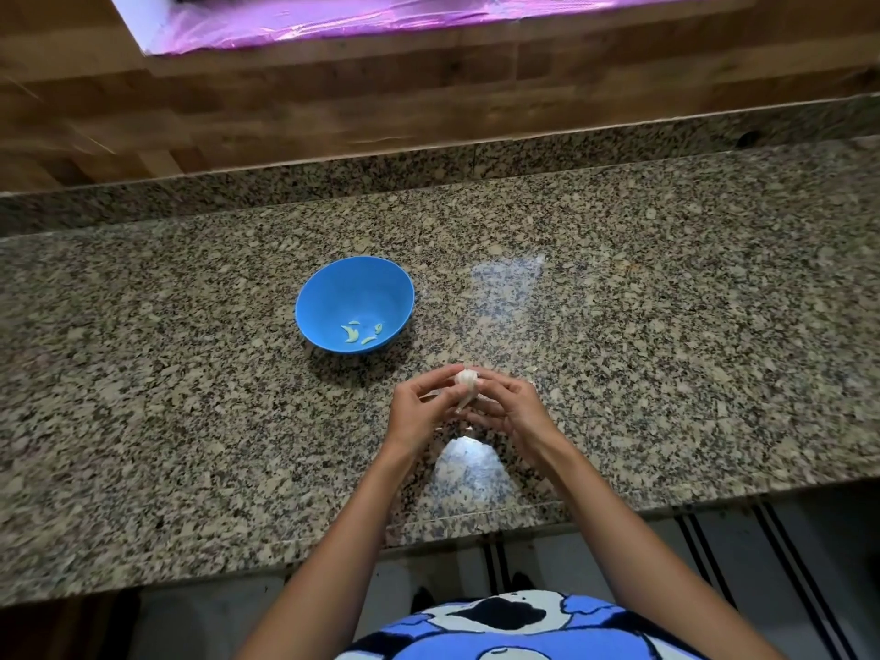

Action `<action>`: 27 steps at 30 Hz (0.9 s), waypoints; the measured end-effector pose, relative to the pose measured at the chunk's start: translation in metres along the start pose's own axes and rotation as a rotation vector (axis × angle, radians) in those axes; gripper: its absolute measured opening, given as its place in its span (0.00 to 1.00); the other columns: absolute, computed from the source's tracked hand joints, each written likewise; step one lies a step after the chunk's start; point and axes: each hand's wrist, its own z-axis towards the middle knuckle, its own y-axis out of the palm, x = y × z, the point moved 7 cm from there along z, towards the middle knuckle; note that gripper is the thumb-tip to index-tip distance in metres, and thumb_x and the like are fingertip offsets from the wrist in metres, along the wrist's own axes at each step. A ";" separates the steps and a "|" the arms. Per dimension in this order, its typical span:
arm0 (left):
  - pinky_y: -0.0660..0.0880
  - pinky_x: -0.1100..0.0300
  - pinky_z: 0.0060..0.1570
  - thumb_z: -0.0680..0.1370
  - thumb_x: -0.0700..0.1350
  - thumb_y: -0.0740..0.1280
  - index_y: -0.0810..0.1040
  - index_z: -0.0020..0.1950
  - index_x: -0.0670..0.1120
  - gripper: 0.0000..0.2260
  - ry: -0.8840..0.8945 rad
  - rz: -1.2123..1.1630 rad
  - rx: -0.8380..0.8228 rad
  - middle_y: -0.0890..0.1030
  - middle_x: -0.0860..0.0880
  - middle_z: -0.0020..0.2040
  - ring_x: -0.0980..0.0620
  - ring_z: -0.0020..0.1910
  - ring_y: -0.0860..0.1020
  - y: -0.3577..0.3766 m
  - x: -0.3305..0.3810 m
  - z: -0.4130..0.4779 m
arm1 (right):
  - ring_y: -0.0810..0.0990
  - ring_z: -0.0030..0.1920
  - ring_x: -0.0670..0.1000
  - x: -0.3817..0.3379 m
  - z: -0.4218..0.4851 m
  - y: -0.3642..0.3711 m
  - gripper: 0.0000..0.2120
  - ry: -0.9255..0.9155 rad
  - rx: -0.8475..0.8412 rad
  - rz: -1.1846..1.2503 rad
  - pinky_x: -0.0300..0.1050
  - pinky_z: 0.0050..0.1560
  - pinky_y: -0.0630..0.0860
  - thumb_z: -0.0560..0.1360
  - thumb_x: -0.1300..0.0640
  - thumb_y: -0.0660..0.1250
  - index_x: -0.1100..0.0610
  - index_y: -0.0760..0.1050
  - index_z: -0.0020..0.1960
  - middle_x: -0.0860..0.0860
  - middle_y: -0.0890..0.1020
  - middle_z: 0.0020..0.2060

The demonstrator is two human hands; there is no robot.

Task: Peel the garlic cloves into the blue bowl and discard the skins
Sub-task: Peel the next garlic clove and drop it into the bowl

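We hold the garlic head (466,381) between both hands, just above the speckled stone counter (666,326) and near its front edge. Our left hand (419,407) has its fingers curled round the near-left side of it, fingertips pinching at the top. Our right hand (512,409) closes on it from the other side, thumb and first fingers pressed to the papery skin. A thin strip of skin (459,406) hangs down from the garlic head between our palms (whether it is loose or attached, we cannot tell).

The blue bowl (333,288) stands upright on the counter, beyond our hands and to the left, well apart from them. A few pale peeled cloves (355,333) lie in its bottom, toward the near side.

Behind the counter rises a wooden wall (285,102).
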 end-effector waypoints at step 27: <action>0.81 0.52 0.42 0.71 0.42 0.74 0.82 0.54 0.48 0.12 0.053 0.166 0.264 0.84 0.48 0.44 0.47 0.43 0.82 -0.038 -0.006 0.007 | 0.83 0.46 0.56 0.013 0.000 0.013 0.10 0.020 0.140 0.056 0.41 0.42 0.81 0.79 0.62 0.59 0.64 0.77 0.54 0.58 0.83 0.47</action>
